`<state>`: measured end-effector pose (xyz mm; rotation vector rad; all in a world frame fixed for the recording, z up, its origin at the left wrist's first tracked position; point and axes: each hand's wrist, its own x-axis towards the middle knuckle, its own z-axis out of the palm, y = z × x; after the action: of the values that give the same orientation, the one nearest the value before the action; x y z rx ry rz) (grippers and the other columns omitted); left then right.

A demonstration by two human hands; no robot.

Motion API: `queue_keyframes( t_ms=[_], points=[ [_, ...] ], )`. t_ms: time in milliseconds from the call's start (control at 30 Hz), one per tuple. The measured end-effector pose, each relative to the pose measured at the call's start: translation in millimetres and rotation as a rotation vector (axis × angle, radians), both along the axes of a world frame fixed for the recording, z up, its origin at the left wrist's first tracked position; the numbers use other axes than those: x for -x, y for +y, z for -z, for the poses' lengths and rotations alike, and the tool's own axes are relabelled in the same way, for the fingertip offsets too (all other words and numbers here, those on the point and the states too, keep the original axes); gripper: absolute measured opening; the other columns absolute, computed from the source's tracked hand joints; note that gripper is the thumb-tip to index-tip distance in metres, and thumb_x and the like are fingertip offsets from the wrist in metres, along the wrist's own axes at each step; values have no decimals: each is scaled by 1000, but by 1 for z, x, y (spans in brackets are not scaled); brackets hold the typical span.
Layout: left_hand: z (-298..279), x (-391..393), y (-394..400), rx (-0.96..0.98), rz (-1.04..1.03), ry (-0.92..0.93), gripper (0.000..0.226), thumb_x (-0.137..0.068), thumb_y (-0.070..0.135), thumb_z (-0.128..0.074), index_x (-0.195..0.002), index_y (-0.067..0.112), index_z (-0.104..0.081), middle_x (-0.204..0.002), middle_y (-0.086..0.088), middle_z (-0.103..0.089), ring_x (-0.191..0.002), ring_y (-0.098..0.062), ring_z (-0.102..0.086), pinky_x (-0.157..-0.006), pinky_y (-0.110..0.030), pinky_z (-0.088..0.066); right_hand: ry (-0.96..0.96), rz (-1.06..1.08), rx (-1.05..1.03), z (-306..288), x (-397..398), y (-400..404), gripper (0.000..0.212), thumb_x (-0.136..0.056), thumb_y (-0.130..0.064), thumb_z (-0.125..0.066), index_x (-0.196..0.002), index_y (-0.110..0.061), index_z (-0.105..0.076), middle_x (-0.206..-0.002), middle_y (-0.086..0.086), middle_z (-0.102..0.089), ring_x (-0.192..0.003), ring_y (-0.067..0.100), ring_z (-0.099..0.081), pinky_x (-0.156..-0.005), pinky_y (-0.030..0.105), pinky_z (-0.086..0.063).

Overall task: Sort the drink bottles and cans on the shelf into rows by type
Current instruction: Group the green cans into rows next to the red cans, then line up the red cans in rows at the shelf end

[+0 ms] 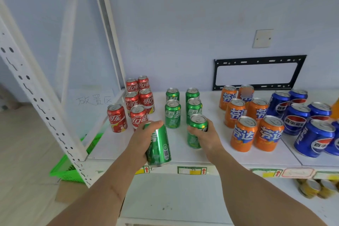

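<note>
The white shelf spans the view, its front edge carrying price labels, with a perforated white upright crossing diagonally at its left end. Both forearms reach in from below, roughly parallel, over the front edge.

On the shelf the cans stand in groups: 6 red cola cans at the left, 4 upright green cans in 2 columns in the middle, orange cans to the right, and blue cans furthest right, close to the orange group. Bare shelf lies between the red and green groups, between green and orange, and along the front strip ahead of the red cans.

The left hand grips a tilted green can, its top leaning away toward the back, its base out over the front edge; the fingers wrap round it from the left, thumb across the top end. The right hand holds an upright green can at the front of the right green column, fingers curled round its right side; whether its base touches the shelf is hard to tell.

A green basket sits below left, behind the upright.
</note>
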<state>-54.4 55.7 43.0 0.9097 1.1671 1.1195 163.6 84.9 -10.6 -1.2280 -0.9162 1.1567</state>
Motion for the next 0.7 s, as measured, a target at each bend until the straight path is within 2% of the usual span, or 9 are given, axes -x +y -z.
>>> queue_keyframes(
  t_ms=[67,167,233,333,433,567,700],
  points=[
    [2,0,4,-28,-4,44,45,-55,45,-87,-94,29,-68,-94,-14,-71,-83,-31,-73,-78,-50,-60,-11,11,-4,2,-2,3,72,-71,-17,-85,-131,-30,-48,-113,-4,-65,-103,18,-62,-80,32,-50],
    [4,-7,11,-86,20,102,39,-57,45,-85,-91,36,-68,-92,-6,-74,-82,-24,-75,-68,-39,-59,-62,18,21,4,-4,1,80,-69,-20,-87,-136,-27,-44,-114,-4,-64,-104,17,-61,-88,35,-49],
    [3,-15,16,-112,13,146,35,-59,46,-84,-89,43,-67,-89,3,-75,-80,-15,-74,-68,-33,-55,-129,24,68,5,-5,-8,89,-67,-24,-89,-140,-21,-39,-116,-5,-62,-102,13,-60,-87,32,-49],
    [2,-27,24,-166,34,217,31,-65,44,-84,-91,51,-67,-88,16,-74,-81,-3,-71,-66,-26,-48,-363,42,175,9,-6,-27,102,-67,-37,-87,-149,-14,-29,-137,3,-50,-117,21,-54,-96,34,-45],
    [3,-35,30,-189,83,280,46,-69,43,-84,-111,38,-66,-105,12,-71,-96,-9,-67,-70,-27,-49,-661,74,256,9,-4,-44,88,-77,-46,-75,-146,-12,-33,-144,7,-43,-125,26,-48,-98,36,-41],
    [9,-37,36,-198,118,325,58,-70,41,-85,-123,35,-61,-114,12,-68,-100,-7,-63,-75,-26,-49,-919,64,281,9,-2,-64,68,-86,-48,-60,-142,-15,-38,-141,5,-45,-121,26,-50,-96,38,-45],
    [14,-33,43,-207,150,329,63,-71,38,-86,-128,33,-58,-115,11,-66,-98,-4,-61,-69,-22,-46,-1031,1,295,7,-3,-73,64,-89,-49,-57,-142,-18,-39,-139,3,-46,-118,25,-52,-94,37,-46]
  ],
)
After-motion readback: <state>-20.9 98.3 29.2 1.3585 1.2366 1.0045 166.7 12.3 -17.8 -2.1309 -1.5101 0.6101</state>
